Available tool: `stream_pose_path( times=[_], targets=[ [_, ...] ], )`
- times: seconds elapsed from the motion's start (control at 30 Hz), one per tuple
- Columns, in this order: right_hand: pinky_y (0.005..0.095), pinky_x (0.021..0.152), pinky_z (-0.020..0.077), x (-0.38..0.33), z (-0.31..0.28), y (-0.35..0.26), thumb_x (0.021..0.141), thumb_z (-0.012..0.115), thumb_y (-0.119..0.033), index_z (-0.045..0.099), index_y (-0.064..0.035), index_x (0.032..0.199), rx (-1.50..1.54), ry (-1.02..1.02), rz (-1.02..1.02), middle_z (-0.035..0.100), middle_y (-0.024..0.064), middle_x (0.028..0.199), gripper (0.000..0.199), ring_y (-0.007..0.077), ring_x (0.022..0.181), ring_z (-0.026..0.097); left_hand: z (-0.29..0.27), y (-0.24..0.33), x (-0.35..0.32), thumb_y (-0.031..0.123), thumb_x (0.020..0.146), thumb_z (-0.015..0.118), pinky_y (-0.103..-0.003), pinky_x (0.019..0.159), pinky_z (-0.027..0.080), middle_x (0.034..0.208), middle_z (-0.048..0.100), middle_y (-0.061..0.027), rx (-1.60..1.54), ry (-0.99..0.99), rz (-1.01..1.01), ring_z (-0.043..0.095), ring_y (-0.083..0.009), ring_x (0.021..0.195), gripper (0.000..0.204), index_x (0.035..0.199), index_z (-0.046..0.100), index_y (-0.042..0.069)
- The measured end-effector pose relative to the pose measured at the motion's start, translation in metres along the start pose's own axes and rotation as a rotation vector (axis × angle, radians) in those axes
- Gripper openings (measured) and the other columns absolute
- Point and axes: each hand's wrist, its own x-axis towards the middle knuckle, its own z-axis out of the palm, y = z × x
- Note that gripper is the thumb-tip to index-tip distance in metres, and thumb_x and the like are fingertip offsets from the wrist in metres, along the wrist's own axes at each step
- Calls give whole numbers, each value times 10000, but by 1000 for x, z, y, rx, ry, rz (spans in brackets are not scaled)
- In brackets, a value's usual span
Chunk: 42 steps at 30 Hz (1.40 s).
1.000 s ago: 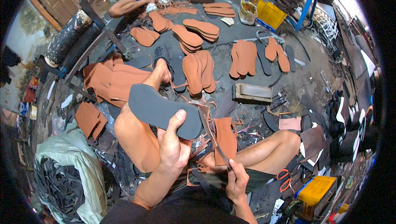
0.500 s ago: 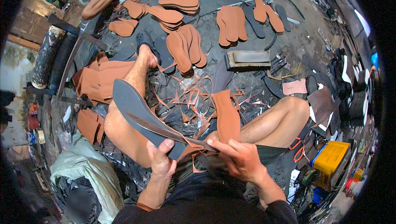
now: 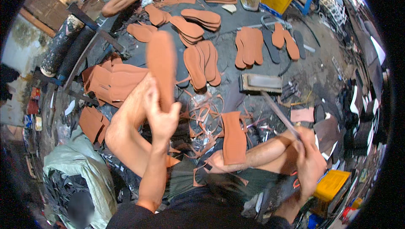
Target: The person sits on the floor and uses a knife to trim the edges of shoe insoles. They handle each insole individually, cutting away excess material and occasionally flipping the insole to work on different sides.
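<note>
L hand [image 3: 162, 117] is raised over the bent knee, fingers wrapped tight on a tan sole [image 3: 161, 66] held upright. A cut sole piece [image 3: 234, 138] lies on the lap. R hand [image 3: 310, 161] is fisted round a thin rod [image 3: 280, 115], prob. a blade; too blurred to tell.

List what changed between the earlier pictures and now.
The left hand turned its sole from dark side up to tan side up and raised it upright. The right hand left the lap, swung out right and took a long thin tool. The tan piece on the leg stayed.
</note>
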Motion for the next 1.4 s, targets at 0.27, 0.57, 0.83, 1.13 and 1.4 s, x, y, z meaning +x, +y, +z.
stream_pose_path(
  times=[0.27,0.57,0.83,1.13,1.4],
  targets=[
    [242,727,429,-40,-8,117,1052,424,-247,518,-100,1396,484,531,278,627,32,1191,386,93,804,503,102,-4,17,105,661,783,-471,1014,349,1281,490,-189,253,-21,1,442,-372,1134,866,1448,424,69],
    [324,1100,304,-5,44,162,1045,425,-262,487,-16,1397,679,675,328,506,119,1421,434,211,1313,439,119,14,17,79,688,782,-461,1000,352,1316,475,-188,141,2,137,438,-372,1149,839,1441,415,26],
    [316,965,392,-1,97,161,1032,443,-299,495,-35,1396,870,500,468,524,112,1399,453,203,1156,494,148,-8,3,119,702,760,-480,1039,337,1307,484,-198,141,-15,63,439,-385,1179,809,1432,422,29],
    [256,504,494,130,228,27,988,551,-238,465,-137,1394,1644,10,319,620,39,845,428,115,646,596,160,-72,-22,284,745,776,-502,1064,351,1383,451,-285,100,-382,-45,429,-444,1278,661,1292,537,-2],
    [288,390,443,224,276,-71,921,650,-331,529,-63,1067,1638,-80,377,667,126,751,328,168,508,604,92,9,-120,326,765,770,-386,1031,422,1342,524,-265,259,-1174,-606,539,-362,1226,796,1394,438,-33]
  ],
)
